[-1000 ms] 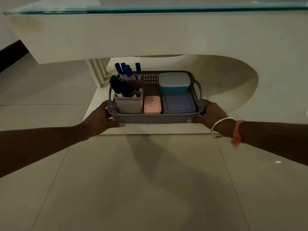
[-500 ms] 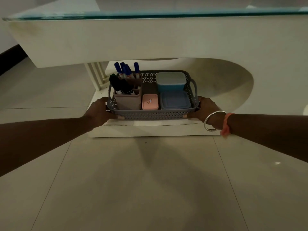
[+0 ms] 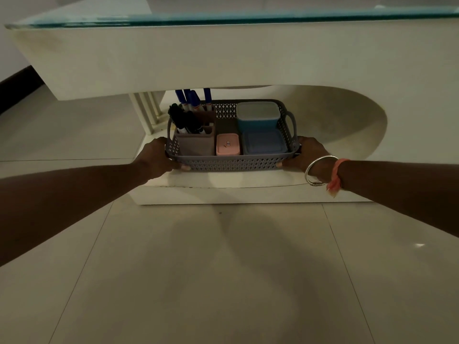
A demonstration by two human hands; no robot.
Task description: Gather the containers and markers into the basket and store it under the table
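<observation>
Your left hand (image 3: 155, 155) and right hand (image 3: 308, 152) each curl round an end of the grey basket (image 3: 231, 163), held beneath the top of the table (image 3: 223, 58), over the table's base ledge (image 3: 248, 181). It holds markers (image 3: 185, 117) and lidded containers (image 3: 257, 114). Whether it touches the ledge is unclear.

A cream-white table (image 3: 223, 58) with a thick, smooth apron fills the upper part of the view, capped by a greenish clear glass top (image 3: 248, 17). Beneath it a curved, scooped recess (image 3: 347, 125) opens above a low pale base plinth (image 3: 248, 194), with a ribbed white post (image 3: 146, 112) on the left. Large glossy beige floor tiles (image 3: 223, 281) carry soft shadows and a small bright glint (image 3: 419, 245). A dark skirting board (image 3: 17, 88) runs below the pale wall (image 3: 10, 53). The light is dim.
</observation>
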